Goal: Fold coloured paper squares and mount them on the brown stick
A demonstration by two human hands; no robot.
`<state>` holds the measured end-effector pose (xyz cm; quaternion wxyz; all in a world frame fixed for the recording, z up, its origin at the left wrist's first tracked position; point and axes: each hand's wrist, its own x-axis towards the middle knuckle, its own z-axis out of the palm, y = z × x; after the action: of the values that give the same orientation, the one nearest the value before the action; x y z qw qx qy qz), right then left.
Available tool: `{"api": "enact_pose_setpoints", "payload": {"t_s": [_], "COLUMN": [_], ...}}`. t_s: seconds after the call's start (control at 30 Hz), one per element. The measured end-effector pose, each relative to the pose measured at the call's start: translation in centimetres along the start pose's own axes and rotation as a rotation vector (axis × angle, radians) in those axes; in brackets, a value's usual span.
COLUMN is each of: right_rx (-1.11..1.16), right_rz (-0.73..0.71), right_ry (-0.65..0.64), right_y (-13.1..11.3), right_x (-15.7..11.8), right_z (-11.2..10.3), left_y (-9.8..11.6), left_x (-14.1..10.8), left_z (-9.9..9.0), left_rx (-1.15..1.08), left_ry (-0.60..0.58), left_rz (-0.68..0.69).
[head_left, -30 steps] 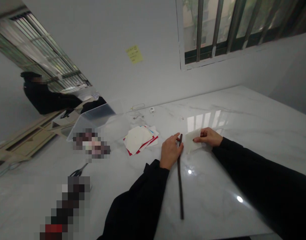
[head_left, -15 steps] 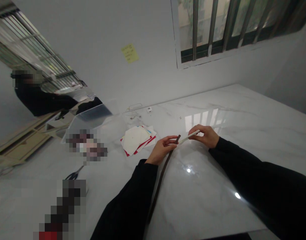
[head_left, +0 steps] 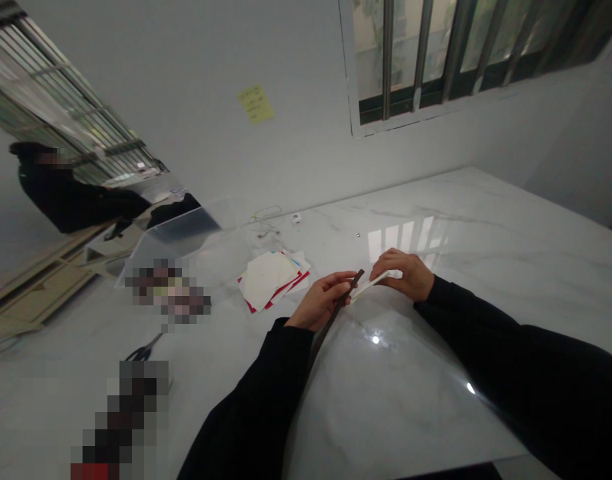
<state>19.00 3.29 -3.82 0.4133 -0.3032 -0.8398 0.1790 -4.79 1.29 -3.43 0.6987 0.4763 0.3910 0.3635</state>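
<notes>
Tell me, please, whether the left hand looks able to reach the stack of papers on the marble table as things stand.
Probably yes: the left hand lies close beside the stack of papers, with nothing between them on the marble table. It pinches a dark strip, though, which it may have to release.

Marble tabletop free below right hand; paper stack obstructs left hand leftward.

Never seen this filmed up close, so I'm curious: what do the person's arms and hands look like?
The left sleeve and right sleeve are long, black and plain, ending at the wrists; the left hand and right hand are bare.
</notes>
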Motion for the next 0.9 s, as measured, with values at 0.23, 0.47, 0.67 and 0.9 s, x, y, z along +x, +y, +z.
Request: {"api": "enact_pose_setpoints", "payload": {"t_s": [0.23,0.47,0.67,0.9], "right_rx": [-0.014,-0.008,0.000,-0.002], "right_rz": [-0.015,-0.001,0.004,-0.003], "right_ry": [0.015,0.027,0.020,0.024], "right_y": [-0.7,-0.7,-1.0,-1.2], "right_x": [0.1,0.0,0.0,0.1], "right_z": [-0.1,-0.1,-0.1,-0.2], "left_y": [0.2,0.3,0.4,0.6], "left_x": [-0.1,-0.3,-0.5,-0.5], "left_z": [0.3,0.5,0.7,0.5], "left_rx": [0.004,0.001,-0.002,0.015], "left_ry": [-0.027,-0.044,-0.036,-0.074], "left_rz": [-0.006,-0.013,-0.017,-0.039]}}
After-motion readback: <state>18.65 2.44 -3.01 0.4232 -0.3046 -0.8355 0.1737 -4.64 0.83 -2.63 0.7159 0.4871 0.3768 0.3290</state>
